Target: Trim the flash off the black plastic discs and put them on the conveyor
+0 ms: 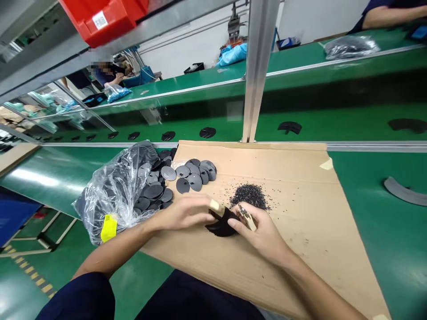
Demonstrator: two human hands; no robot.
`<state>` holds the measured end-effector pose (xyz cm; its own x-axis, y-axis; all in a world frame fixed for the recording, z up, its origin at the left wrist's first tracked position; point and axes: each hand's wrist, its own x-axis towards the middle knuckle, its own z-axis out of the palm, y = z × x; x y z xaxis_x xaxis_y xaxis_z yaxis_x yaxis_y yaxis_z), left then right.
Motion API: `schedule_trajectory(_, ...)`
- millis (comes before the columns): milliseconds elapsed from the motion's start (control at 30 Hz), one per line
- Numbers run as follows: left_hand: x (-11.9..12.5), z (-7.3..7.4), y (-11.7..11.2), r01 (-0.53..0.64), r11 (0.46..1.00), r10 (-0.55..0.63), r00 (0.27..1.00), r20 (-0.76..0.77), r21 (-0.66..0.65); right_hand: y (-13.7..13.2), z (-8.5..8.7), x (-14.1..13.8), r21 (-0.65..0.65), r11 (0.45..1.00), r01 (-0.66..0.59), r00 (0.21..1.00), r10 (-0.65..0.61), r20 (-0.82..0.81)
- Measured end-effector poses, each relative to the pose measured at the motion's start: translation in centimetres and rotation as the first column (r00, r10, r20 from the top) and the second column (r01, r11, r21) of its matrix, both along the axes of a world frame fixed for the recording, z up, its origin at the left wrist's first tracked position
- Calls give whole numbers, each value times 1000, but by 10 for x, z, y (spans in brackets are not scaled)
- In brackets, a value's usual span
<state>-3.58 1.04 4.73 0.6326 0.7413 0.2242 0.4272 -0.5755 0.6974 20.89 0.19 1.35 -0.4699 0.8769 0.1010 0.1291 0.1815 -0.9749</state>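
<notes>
On a broad cardboard sheet (313, 231), work appears well under way: a clear bag (115, 178) bulges with dark discs, loose discs (195, 181) lie clustered beside it, and black bits (249, 195) are heaped beyond the hands. One dark piece (222, 230), seemingly unfinished, sits between them. The left hand (182, 213) reaches flat to its edge, grip unclear; the right hand (263, 231) pinches it, thumb on top, beside a small metal tool (246, 217).

Bright light leaves white glare on the green bench (60, 173), while wide-angle distortion stretches the edges.
</notes>
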Motion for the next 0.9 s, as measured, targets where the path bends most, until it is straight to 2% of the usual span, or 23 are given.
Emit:
schedule_trajectory(67, -13, -8, 10, -200, 975, 214, 962, -168, 99, 0, -1, -1, -1, 1000, 22, 1000, -22, 3)
schedule_trajectory(133, -24, -15, 22, -346, 908, 410, 848, -337, 235, 1, -2, 0, -24, 997, 68, 998, -68, -9)
schedule_trajectory(200, -31, -23, 29, -366, 870, 486, 747, -454, 330, 0, -2, 3, -56, 993, 106, 994, -108, -31)
schedule_trajectory(233, -33, -28, 29, -349, 865, 493, 721, -486, 360, -2, -2, 4, -70, 990, 120, 992, -123, -43)
schedule_trajectory(333, -38, -43, 26, -289, 872, 475, 698, -536, 396, -7, -3, 6, -103, 987, 120, 989, -127, -70)
schedule_trajectory(400, -43, -50, 24, -268, 872, 465, 713, -524, 410, -10, -5, 6, -125, 985, 118, 989, -128, -75)
schedule_trajectory(467, -45, -49, 21, -268, 866, 460, 758, -463, 422, -11, -5, 5, -155, 980, 125, 986, -140, -90)
schedule_trajectory(600, -28, -25, 5, -271, 877, 382, 895, -233, 398, -15, -4, 3, -195, 969, 154, 976, -180, -125)
schedule_trajectory(700, -2, -12, -11, -185, 882, 250, 963, -99, 433, -17, -5, 2, -213, 961, 174, 970, -204, -130)
schedule_trajectory(767, 16, -16, -20, -116, 860, 175, 982, -73, 496, -18, -7, 1, -241, 957, 159, 969, -198, -148)
schedule_trajectory(900, 38, -40, -30, 26, 791, 49, 993, -105, 611, -20, -12, -1, -314, 942, 113, 954, -192, -232)
